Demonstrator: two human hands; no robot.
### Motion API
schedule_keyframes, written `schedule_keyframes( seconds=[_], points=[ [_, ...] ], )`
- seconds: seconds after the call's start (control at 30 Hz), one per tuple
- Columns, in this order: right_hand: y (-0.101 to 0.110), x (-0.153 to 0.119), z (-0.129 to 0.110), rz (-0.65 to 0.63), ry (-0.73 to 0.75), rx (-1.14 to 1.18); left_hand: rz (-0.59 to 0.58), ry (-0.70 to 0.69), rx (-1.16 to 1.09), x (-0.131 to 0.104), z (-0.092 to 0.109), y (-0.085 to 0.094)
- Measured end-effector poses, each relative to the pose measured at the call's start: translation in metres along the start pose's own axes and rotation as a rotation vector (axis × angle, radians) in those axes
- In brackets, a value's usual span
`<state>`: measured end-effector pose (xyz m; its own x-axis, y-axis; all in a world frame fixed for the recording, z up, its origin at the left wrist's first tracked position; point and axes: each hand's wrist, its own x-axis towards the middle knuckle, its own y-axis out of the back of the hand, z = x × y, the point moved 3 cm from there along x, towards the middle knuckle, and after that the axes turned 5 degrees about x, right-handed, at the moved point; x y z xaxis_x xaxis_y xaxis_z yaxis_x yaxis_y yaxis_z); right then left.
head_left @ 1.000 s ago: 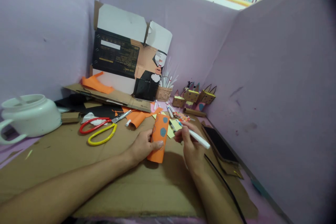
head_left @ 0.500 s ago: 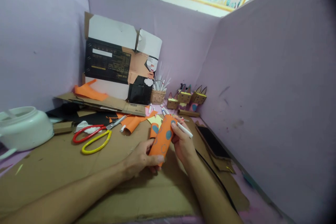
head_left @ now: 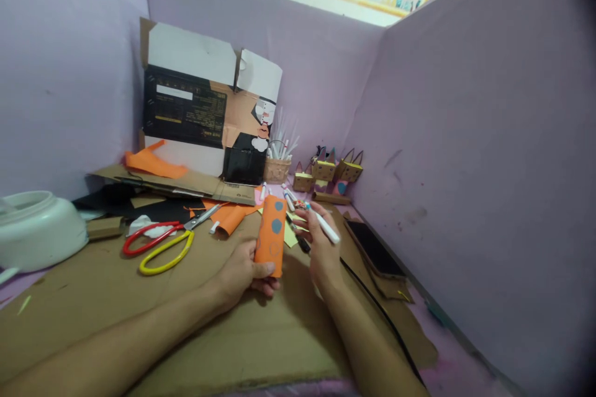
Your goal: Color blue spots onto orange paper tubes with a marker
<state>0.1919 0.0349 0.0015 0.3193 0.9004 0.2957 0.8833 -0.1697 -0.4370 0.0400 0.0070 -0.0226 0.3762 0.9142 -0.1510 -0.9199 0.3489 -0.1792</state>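
My left hand (head_left: 249,270) is closed round the lower end of an orange paper piece (head_left: 270,236), thumb on its front. Filled blue dots mark its upper part, with outlined circles lower down. To the right, apart from the paper, my right hand (head_left: 321,248) grips a white marker (head_left: 326,225) with a blue tip. The marker slants between thumb and fingers, its white end toward the lower right. Behind the hands lie a yellow paper sheet (head_left: 289,236) and several other markers (head_left: 288,200).
Scissors (head_left: 172,239) with red and yellow handles lie left, near orange paper scraps (head_left: 230,218) and a white pot (head_left: 41,226). A phone (head_left: 375,248) and a black cable (head_left: 377,304) are right. Cardboard animal figures (head_left: 323,169) and a basket of markers (head_left: 278,169) stand behind.
My right hand has let go of the orange paper's edge and moved off to its right with the marker. My left hand has turned the paper more upright and shifted it slightly left.
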Motion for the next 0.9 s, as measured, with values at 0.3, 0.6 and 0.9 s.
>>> schedule_keyframes(
  seconds=[0.3,0.6,0.9],
  points=[
    [0.003,-0.032,-0.022,-0.19,0.298,-0.337,0.048,0.04,-0.043,0.001,0.001,0.003],
    [0.004,-0.036,-0.019,-0.236,0.411,-0.55,0.038,0.038,0.002,0.0,0.0,0.002],
    [-0.002,-0.038,-0.017,-0.298,0.41,-0.593,0.046,0.036,0.03,0.0,0.001,0.001]
  ],
)
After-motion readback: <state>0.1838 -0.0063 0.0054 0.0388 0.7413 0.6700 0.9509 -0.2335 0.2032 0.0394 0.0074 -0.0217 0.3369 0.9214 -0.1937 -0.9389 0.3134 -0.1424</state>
